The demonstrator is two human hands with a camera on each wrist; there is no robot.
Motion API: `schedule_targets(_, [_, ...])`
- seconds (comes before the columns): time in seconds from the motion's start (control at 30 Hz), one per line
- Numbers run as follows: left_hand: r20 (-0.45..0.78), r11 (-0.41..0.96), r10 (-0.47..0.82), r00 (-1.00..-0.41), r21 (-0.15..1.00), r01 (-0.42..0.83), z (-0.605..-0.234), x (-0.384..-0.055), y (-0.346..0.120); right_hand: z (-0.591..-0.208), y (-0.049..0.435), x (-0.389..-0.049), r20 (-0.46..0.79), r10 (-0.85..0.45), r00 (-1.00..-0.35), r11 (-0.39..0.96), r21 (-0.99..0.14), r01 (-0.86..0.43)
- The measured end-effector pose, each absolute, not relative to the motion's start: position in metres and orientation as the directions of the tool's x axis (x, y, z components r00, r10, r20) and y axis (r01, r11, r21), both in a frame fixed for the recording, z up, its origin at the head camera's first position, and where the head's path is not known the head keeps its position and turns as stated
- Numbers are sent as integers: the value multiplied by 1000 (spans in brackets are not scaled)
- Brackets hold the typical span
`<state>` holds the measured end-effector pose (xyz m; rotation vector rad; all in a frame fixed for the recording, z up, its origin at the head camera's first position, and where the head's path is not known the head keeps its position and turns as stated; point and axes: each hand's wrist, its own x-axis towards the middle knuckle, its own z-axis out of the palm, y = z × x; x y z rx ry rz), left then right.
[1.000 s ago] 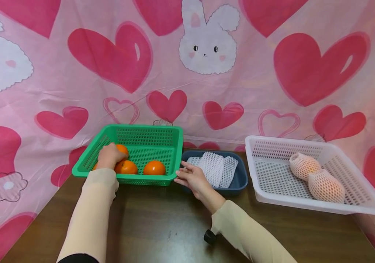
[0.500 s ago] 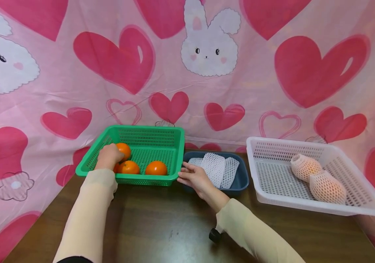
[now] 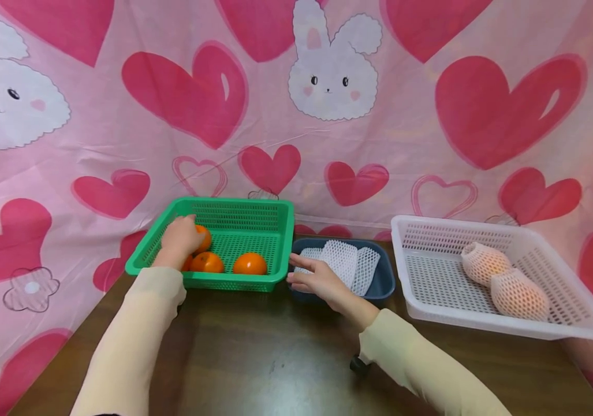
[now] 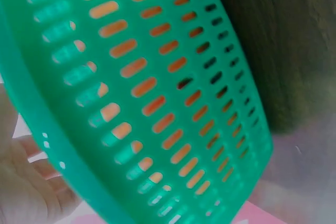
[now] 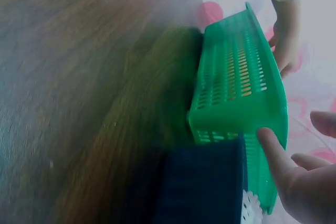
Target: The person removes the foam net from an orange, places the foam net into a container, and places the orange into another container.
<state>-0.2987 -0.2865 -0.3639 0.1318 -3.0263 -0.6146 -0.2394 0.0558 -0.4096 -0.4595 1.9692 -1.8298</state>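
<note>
In the head view my left hand [image 3: 179,236] is inside the green basket [image 3: 290,231], over its left part. It overlaps the left side of an orange [image 3: 202,237]; its far fingertips are partly hidden. In the left wrist view its fingers [image 4: 46,169] show behind the basket rim with no fruit visible between them and the thumb. Two more oranges [image 3: 250,264] lie plainly in front, with part of another by the wrist. My right hand [image 3: 322,283] has its fingers extended, a fingertip [image 5: 266,136] right at the basket's right end, above the dark blue tray [image 3: 387,277].
White foam net sleeves [image 3: 340,263] lie in the blue tray. At right stands a white basket [image 3: 405,300] with two net-wrapped fruits [image 3: 519,294] inside. A brown wooden table [image 3: 265,358] bears everything, and a pink heart-print cloth [image 3: 254,115] hangs behind.
My left hand has lifted a little, with a finger now showing at its far side. The right hand has moved slightly right, its fingers straighter. The view has shifted slightly.
</note>
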Motion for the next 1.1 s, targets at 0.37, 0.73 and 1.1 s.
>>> schedule_targets(0.37, [150,922,-6,-989,385,53,-358,-288,-244,-400,83,-240,18,-541,-841,164,-978,-127])
schedule_targets(0.73, [247,897,122,-961,387,213,-358,-271,-205,-387,122,-233,135,-588,-798,264,-900,-347])
schedule_targets(1.1, [288,840,256,-923,407,359,-363,-253,-155,-381,159,-221,184,-554,-812,393,-802,-450])
